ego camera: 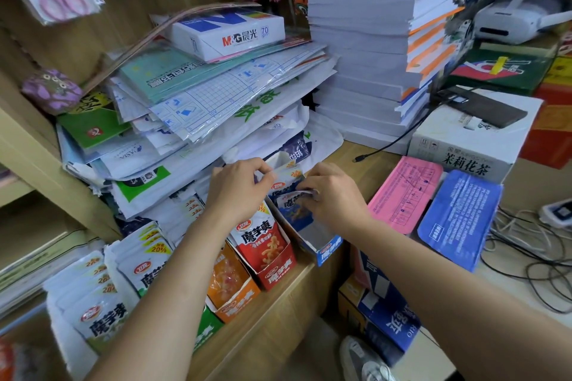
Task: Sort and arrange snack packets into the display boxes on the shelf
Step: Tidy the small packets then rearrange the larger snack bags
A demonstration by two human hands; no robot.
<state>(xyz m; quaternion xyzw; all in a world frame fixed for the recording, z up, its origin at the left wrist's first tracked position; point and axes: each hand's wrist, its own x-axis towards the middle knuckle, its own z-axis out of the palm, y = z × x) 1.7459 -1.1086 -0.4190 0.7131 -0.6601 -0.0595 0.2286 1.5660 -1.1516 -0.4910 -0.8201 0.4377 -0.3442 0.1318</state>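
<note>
Pinching the tops of the blue snack packets [289, 199], the left grip [240, 187] and right grip [332, 192] both close on them with curled fingers. The packets stand inside the blue display box [328, 249] on the shelf [349, 164]. A red display box [275, 275] sits at its 8 o'clock.

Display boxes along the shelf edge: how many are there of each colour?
Blue display box: 1
Red display box: 1
Orange display box: 1
Green display box, partly hidden: 1
Total: 4
</note>
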